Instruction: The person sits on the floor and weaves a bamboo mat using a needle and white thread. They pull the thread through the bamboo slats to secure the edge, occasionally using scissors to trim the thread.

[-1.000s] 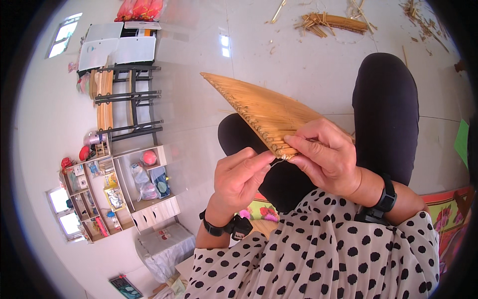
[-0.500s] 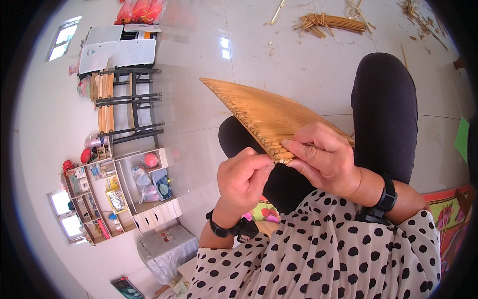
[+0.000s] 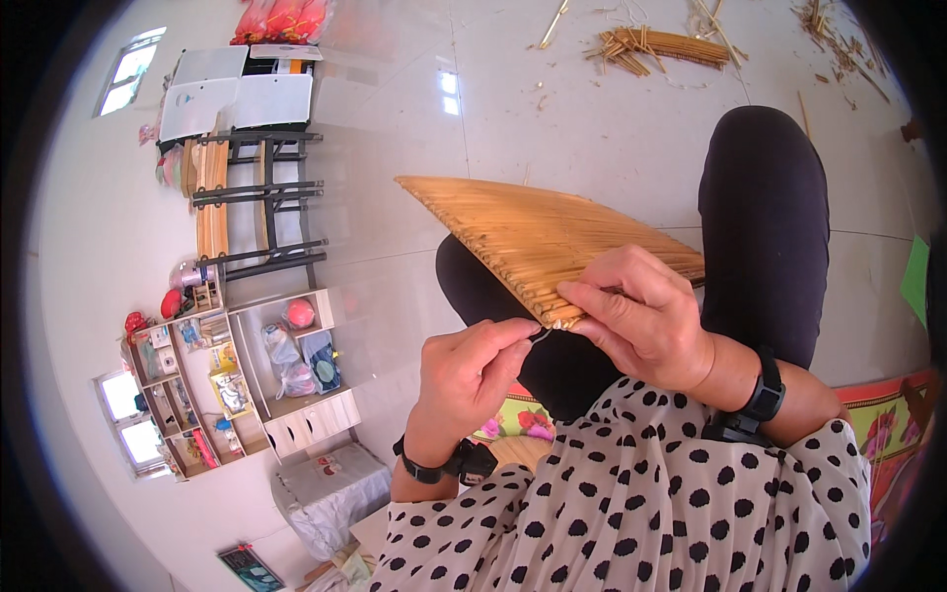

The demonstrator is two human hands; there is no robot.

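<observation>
A flat mat of straw-coloured stalks laid side by side [image 3: 523, 232] rests across my black-trousered knees. My right hand [image 3: 646, 316] grips its near corner, fingers over the top. My left hand [image 3: 473, 370] is just left of that corner, thumb and forefinger pinched on a thin needle or thread [image 3: 539, 336] that meets the mat's edge. Both wrists wear dark bands.
Loose stalks and a bundle [image 3: 656, 44] lie on the pale tiled floor ahead. A black metal rack [image 3: 261, 197] and a white shelf unit with small items [image 3: 247, 375] stand at the left. A patterned mat [image 3: 888, 424] lies at the right.
My left hand has drawn back down and left from the mat's corner, pulling the thin needle or thread out. The right hand and the mat stay nearly still.
</observation>
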